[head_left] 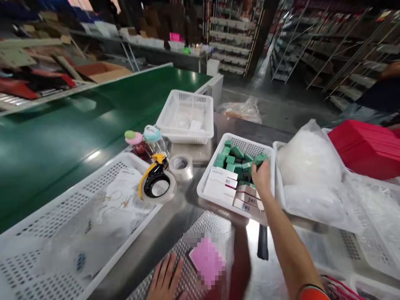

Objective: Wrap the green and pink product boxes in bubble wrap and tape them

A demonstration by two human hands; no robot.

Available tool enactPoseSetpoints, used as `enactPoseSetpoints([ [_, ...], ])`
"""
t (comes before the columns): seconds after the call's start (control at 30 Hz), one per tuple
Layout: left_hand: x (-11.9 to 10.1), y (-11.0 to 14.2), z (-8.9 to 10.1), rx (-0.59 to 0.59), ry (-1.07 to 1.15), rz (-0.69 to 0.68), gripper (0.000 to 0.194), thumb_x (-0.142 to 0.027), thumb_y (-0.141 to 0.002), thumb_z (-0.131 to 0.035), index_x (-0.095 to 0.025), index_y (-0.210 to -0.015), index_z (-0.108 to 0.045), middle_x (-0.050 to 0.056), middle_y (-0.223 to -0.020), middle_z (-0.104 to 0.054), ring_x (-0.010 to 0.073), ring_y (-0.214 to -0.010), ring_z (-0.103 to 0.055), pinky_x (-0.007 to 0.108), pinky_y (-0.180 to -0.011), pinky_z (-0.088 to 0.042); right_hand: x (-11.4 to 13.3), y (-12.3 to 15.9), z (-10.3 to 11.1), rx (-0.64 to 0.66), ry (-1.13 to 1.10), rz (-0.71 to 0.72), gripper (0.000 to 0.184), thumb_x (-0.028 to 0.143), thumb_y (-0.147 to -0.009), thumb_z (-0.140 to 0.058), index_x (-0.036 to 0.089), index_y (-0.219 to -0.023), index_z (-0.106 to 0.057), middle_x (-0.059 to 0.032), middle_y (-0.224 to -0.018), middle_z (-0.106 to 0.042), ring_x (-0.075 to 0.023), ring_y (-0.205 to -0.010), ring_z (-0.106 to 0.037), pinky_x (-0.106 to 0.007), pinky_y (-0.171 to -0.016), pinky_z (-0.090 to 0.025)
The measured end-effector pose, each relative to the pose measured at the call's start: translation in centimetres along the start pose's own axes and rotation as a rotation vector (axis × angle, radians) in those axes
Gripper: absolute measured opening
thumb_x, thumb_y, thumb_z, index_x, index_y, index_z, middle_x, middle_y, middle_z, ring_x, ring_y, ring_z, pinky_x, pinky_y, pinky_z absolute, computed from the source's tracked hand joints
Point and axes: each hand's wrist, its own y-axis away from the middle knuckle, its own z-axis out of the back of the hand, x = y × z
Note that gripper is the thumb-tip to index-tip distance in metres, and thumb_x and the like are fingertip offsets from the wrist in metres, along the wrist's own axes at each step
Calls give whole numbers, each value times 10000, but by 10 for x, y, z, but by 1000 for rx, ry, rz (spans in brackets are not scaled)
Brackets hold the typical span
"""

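Note:
My right hand (pixel 261 175) reaches into a white basket (pixel 203 187) and grips a small green box (pixel 259 158) at its right side. Several more green boxes (pixel 230 160) lie jumbled in that basket, with white boxes (pixel 221 183) in front of them. My left hand (pixel 166 275) lies flat, fingers spread, on a sheet of bubble wrap (pixel 208 223). Just right of it, a pink, blurred-out flat item (pixel 208 261) rests on the wrap.
A tape dispenser (pixel 158 183) and a clear tape roll (pixel 181 163) stand left of the basket. A long white basket (pixel 112 250) holds plastic packets. Behind are stacked white baskets (pixel 187 135) and a green conveyor belt (pixel 93 112). A black handle (pixel 262 243) lies near my right forearm.

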Motion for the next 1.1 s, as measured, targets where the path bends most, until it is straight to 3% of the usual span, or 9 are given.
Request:
enactPoseSetpoints([
  [0.07,2,-6,16,39,35,20,889,-406,-833,-595,-122,-1595,-237,188,-1549,-462,322,-1547,-198,474,-1286,-72,13,47,16,-45,-236,267,458,381,-952,-468,149,-1344,-422,-167,-1231,-627,-286,-1079,-619,-445,-922,-510],
  [0.17,2,-10,24,55,70,35,877,-442,-847,-601,-101,-1582,-266,214,-1557,-439,352,-1528,-228,493,-1262,-99,36,151,21,352,-464,589,519,415,-974,-473,202,-1437,-375,-118,-1174,-676,-238,-979,-661,-371,-845,-550],
  [0.27,1,-8,23,59,89,29,894,-486,-851,-596,-73,-1576,-271,241,-1539,-445,381,-1496,-277,510,-1241,-124,41,241,0,738,-214,641,557,317,-969,-502,157,-1486,-374,-156,-1203,-687,-260,-1018,-679,-370,-848,-561],
  [0.33,0,-8,22,69,93,43,876,-477,-859,-588,-75,-1573,-280,241,-1544,-436,383,-1479,-302,509,-1233,-131,28,267,-20,772,41,562,533,256,-971,-493,126,-1480,-405,-185,-1208,-681,-293,-1066,-668,-399,-861,-560],
  [0.47,-1,-8,24,82,109,78,797,-440,-887,-570,-114,-1567,-315,218,-1560,-425,366,-1471,-321,503,-1225,-147,-14,270,-48,613,331,507,476,236,-979,-488,137,-1444,-467,-167,-1127,-686,-297,-1040,-659,-384,-820,-559],
  [0.6,-2,-7,23,104,138,109,757,-435,-902,-547,-130,-1560,-332,207,-1582,-398,356,-1478,-314,504,-1223,-159,-47,279,-66,436,279,645,401,273,-969,-513,183,-1359,-532,-142,-1063,-678,-291,-945,-654,-403,-781,-555],
  [0.73,-4,-6,21,112,159,142,733,-445,-914,-524,-152,-1559,-336,178,-1607,-371,342,-1497,-283,501,-1223,-176,-63,298,-80,219,133,663,616,431,-924,-590,150,-1442,-413,-223,-1299,-580,-372,-1163,-571,-538,-926,-505],
  [0.93,-4,-9,24,109,189,158,717,-431,-916,-535,-136,-1546,-361,185,-1610,-363,339,-1521,-236,500,-1237,-146,-72,301,-84,265,149,650,654,386,-824,-655,163,-1397,-433,-189,-1296,-591,-351,-1140,-584,-495,-907,-515],
  [1.1,-2,-6,21,105,252,194,821,-375,-906,-497,-32,-1578,-174,221,-1600,-359,322,-1523,-244,488,-1242,-183,-66,312,-76,263,119,657,613,378,-805,-624,169,-1353,-446,-168,-1247,-619,-337,-1077,-602,-475,-865,-521],
])
